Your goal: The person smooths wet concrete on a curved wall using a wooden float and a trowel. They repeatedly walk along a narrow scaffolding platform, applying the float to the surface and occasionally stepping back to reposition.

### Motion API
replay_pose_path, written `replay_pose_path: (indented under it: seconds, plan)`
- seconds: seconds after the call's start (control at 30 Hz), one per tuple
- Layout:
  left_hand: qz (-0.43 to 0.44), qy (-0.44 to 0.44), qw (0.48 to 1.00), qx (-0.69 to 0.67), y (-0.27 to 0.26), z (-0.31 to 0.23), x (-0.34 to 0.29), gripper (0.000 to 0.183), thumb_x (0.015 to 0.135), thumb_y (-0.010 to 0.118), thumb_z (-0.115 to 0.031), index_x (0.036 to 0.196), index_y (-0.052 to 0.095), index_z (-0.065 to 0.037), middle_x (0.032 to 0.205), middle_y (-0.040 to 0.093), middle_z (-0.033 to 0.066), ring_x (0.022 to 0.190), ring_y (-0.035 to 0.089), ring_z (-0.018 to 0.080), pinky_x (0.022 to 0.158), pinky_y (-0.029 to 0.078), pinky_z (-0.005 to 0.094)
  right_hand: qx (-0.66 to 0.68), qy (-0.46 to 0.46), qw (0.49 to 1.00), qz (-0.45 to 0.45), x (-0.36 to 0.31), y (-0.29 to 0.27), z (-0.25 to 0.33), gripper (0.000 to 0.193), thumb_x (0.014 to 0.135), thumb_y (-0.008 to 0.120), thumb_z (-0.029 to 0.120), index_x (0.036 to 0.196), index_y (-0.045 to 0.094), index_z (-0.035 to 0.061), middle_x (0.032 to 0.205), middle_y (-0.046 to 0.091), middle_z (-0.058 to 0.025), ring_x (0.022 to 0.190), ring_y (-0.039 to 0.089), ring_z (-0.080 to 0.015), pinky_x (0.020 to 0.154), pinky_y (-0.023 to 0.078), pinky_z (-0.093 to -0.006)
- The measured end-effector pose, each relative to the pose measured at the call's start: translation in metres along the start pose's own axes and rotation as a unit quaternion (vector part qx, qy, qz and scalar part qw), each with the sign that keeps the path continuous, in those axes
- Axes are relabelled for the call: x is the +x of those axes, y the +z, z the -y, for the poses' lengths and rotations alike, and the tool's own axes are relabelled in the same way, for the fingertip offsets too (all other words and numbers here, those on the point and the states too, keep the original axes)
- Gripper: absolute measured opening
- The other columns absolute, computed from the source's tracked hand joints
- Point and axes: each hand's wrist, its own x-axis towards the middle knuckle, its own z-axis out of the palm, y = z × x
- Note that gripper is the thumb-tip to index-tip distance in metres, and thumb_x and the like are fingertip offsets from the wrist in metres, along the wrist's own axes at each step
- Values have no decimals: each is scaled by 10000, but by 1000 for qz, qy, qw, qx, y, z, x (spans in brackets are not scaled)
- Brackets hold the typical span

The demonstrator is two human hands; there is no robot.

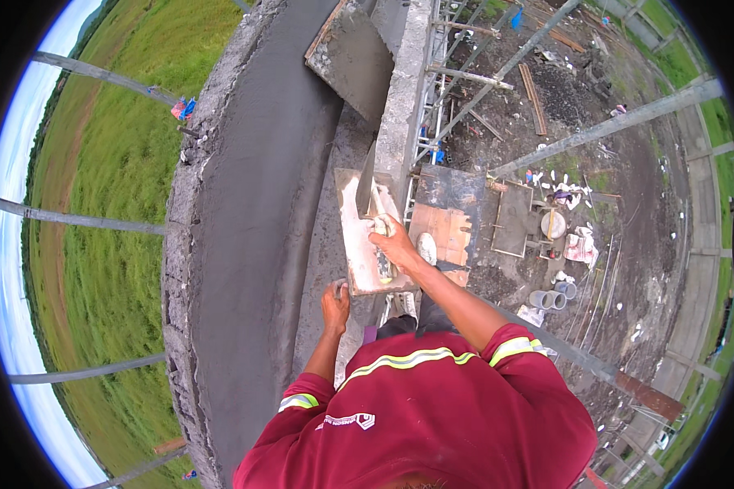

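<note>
Right of the smoothed mortar, my right hand, fingers tightly curled, holds the plastering float with a trowel jutting far; how far my left hand closes by its near-left corner I cannot tell, and a slack grip could drop both tools rightward.

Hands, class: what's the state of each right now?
Left hand: curled beside the float; grip cannot be told.
Right hand: closed, holding the trowel.

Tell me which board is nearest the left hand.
The pinkish float board, right beside the left hand; the mortar-coated board lies farther up, the plywood sheet farther right.
</note>
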Motion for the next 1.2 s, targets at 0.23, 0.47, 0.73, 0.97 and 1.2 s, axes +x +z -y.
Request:
replay_pose_path:
  seconds: [0.23, 0.47, 0.73, 0.97, 1.2]
  plan:
    - [77, -20, 996, 48, 29, 52, -102, 383, 941, 641, -295, 1188, 643, -3, 1202, 613, 262, 1115, 591, 447, 954, 478, 486, -71, -12, 997, -19, 78, 110, -40, 430, 795, 674, 173, 1216, 623, 105, 857, 647, -37, 734, 590, -158, 695, 493, -336]
    - [55, -26, 996, 66, 33, 29, -105, 444, 934, 649, -279, 1267, 588, 8, 1282, 557, 285, 1183, 549, 456, 1004, 451, 489, -153, 27, 987, -43, 137, 151, -36, 822, 806, 730, 398, 1485, 370, 108, 1353, 511, -201, 1178, 567, -350, 1007, 459, -426]
    - [45, 87, 994, 47, 48, -26, -23, 493, 922, 667, -256, 1342, 540, -32, 1373, 515, 247, 1307, 463, 427, 1105, 361, 507, -117, -111, 985, -67, 77, 42, -38, 869, 883, 719, 442, 1564, 283, 123, 1493, 430, -205, 1289, 535, -331, 1053, 440, -444]
    - [-1, 208, 969, 134, 117, -107, 159, 901, 833, 762, -426, 1545, 312, -107, 1579, 260, 262, 1445, 278, 441, 1193, 241, 540, -76, -15, 880, -469, -168, -278, -100, 583, 920, 718, 327, 1363, 546, -11, 1134, 673, -109, 1005, 646, -200, 854, 511, -326]
    - [-7, 142, 962, 233, 157, -125, 216, 1030, 770, 796, -499, 1581, 248, -179, 1612, 189, 249, 1441, 277, 443, 1148, 267, 612, 165, 12, 539, -826, -422, -347, -109, 807, 765, 880, 403, 1358, 499, 11, 1231, 577, -165, 962, 646, -249, 767, 522, -372]
